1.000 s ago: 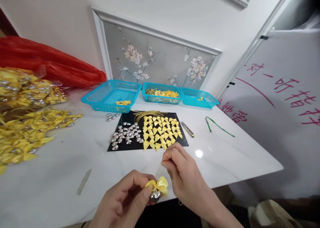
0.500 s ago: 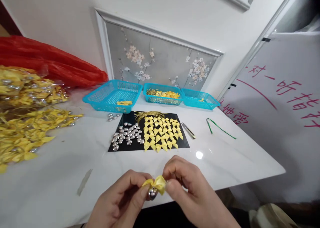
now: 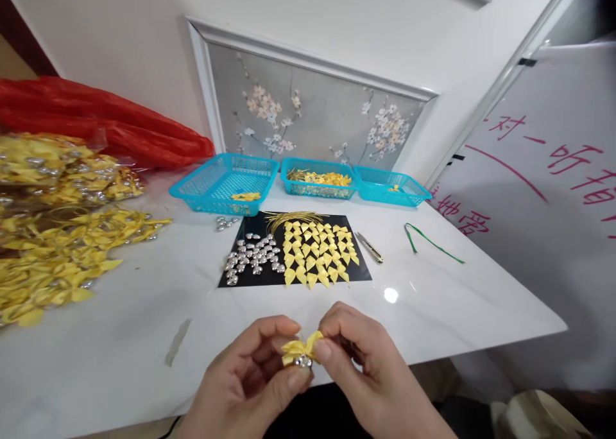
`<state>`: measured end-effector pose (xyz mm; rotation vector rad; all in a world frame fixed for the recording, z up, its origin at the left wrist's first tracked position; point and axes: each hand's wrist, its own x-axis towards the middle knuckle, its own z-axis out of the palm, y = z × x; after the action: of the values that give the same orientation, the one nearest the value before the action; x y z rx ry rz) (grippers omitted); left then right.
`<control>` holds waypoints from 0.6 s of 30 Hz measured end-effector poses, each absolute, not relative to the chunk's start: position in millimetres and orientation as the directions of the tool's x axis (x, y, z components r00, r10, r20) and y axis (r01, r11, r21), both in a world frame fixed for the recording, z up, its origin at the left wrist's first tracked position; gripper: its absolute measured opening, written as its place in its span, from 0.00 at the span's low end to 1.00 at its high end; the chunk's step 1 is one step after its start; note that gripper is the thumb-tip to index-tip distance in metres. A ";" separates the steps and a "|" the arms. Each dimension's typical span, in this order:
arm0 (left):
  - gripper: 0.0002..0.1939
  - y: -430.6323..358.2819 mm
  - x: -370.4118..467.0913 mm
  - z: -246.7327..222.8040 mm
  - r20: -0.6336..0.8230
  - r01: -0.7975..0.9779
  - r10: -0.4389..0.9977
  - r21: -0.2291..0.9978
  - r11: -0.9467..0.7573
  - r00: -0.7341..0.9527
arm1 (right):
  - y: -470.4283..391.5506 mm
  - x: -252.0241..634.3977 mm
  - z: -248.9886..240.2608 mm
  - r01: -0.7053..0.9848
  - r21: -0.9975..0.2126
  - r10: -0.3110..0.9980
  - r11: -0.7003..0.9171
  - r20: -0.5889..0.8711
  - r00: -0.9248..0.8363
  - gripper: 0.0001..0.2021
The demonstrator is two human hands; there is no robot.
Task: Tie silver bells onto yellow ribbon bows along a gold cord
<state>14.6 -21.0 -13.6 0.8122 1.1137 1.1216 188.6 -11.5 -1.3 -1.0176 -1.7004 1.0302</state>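
Close to the table's front edge, both hands work on one yellow ribbon bow (image 3: 299,349) with a silver bell (image 3: 303,361) beneath it. My left hand (image 3: 255,368) has its thumb against the bell, fingers curled behind. My right hand (image 3: 363,352) pinches the right loop of the bow between thumb and forefinger. Beyond them lies a black mat (image 3: 269,284), carrying loose silver bells (image 3: 255,254) on its left and rows of yellow bows (image 3: 317,253) on its right. A bundle of gold ties (image 3: 293,219) rests along its back edge.
Three blue baskets (image 3: 216,203) line the wall, with yellow pieces inside. A utility knife (image 3: 369,248) and green ribbon (image 3: 433,246) lie right of the mat. At left are a heap of finished yellow bows (image 3: 58,259), red mesh cloth (image 3: 106,124) and a grey strip (image 3: 178,341).
My left thumb has shifted from the bow's left loop down to the bell, and its forefinger has lifted. My right fingers have closed onto the right loop. The view has turned slightly left.
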 end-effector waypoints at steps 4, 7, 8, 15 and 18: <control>0.14 -18.4 12.2 -16.7 -0.172 -0.141 0.985 0.975 0.172 0.010 | -14.6 187.5 -3.4 0.139 -0.967 0.947 0.215 0.172 -0.271 0.13; 0.16 -19.1 14.1 -14.5 -0.175 -0.195 0.984 0.965 0.175 0.018 | -16.6 185.4 -7.9 0.098 -0.981 0.960 0.167 0.139 -0.245 0.15; 0.17 -19.8 15.2 -13.1 -0.192 -0.225 0.981 0.956 0.190 0.010 | -17.2 184.5 -9.3 0.089 -0.984 0.962 0.156 0.131 -0.241 0.15; 0.26 -20.3 12.0 -2.1 -0.335 -0.388 0.932 0.847 0.363 0.139 | -12.7 191.7 -3.2 0.073 -0.965 0.936 0.253 0.225 -0.269 0.13; 0.31 -17.8 5.3 -3.5 -0.338 -0.454 0.875 0.756 0.471 0.345 | -0.7 200.3 4.9 0.039 -0.941 0.892 0.337 0.305 -0.333 0.09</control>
<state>5.3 -17.8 -3.5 0.6074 0.8157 0.9346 200.3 -0.7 4.9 -0.8497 -1.6565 1.1327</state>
